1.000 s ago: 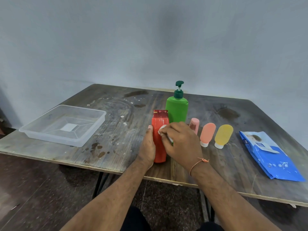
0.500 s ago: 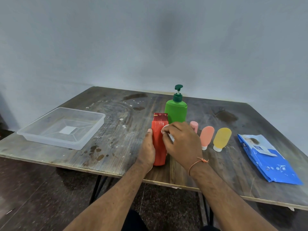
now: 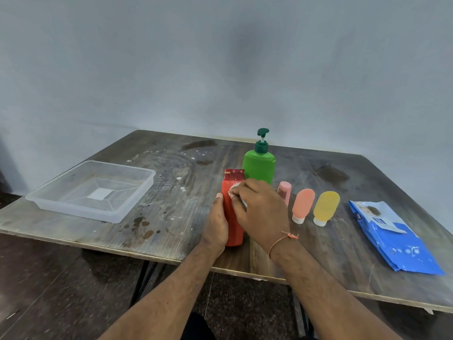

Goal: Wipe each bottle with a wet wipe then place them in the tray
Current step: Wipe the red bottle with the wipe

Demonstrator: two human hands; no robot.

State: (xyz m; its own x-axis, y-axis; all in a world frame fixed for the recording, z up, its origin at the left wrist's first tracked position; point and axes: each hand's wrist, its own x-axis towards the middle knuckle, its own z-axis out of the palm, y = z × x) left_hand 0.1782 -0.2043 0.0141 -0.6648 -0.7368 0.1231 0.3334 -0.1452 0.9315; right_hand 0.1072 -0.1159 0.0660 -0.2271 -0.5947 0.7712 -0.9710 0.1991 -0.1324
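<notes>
My right hand (image 3: 259, 207) has slid the white wet wipe (image 3: 232, 191) up toward the red cap, fingers pinching it against the upright orange-red plastic bottle (image 3: 232, 217), which my left hand (image 3: 217, 224) grips at the table's near edge; the clear plastic tray (image 3: 137, 190) waits, well apart.

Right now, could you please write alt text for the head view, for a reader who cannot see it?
A person's left hand steadies an upright red bottle on a wooden table while the right hand rubs a white wet wipe against it. A green pump bottle stands behind, a clear tray sits left, three small bottles and a blue wipes pack right.
</notes>
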